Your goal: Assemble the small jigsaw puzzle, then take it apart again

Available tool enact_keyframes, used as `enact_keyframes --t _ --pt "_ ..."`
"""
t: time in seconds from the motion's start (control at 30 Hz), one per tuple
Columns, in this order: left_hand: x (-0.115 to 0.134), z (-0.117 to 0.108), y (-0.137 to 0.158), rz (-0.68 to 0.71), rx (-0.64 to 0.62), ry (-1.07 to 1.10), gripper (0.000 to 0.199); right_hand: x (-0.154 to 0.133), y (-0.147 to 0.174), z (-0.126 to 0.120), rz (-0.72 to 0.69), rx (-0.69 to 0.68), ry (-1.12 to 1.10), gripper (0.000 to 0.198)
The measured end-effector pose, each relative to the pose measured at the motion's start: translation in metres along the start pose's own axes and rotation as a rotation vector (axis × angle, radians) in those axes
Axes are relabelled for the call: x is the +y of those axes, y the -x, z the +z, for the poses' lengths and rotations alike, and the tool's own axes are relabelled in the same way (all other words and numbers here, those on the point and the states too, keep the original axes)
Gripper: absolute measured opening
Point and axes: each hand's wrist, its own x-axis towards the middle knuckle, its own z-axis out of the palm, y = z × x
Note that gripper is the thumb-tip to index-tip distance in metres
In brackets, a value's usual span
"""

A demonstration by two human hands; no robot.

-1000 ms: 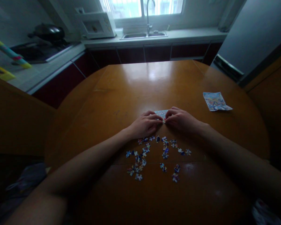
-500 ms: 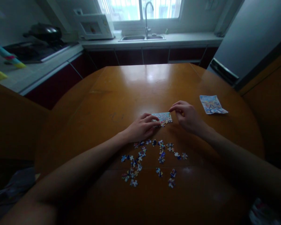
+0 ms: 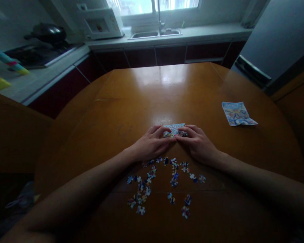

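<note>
A partly joined jigsaw puzzle (image 3: 174, 128), pale blue on top, lies flat on the wooden table between my hands. Around its left side and near edge curls my left hand (image 3: 155, 140), thumb along the bottom. My right hand (image 3: 196, 140) grips the right side, its fingers bent over the top and its thumb at the near edge. Both thumb tips almost meet there. Fingers hide parts of the puzzle's sides. Closer to me, loose jigsaw pieces (image 3: 175, 176) are scattered in small clusters, several of them dark blue and white.
A creased picture sheet (image 3: 236, 114) rests on the table (image 3: 131, 98) at the right. Beyond stand a counter with a sink (image 3: 155, 34), a white microwave (image 3: 101, 24) and a dark pan (image 3: 49, 33) on the stove. A grey fridge (image 3: 276, 40) is at the right.
My right hand has come down and left from the puzzle's upper right corner to its near edge. My left thumb now lies along that edge too. The view has tipped slightly downward.
</note>
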Motion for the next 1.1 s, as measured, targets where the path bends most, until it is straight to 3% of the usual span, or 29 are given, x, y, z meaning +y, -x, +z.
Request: enact_keyframes --t 1.1 --pt "-0.0035 0.0004 -0.0027 -0.013 0.033 0.041 0.036 -0.0063 -0.0019 0.0002 0.024 0.071 0.029 0.03"
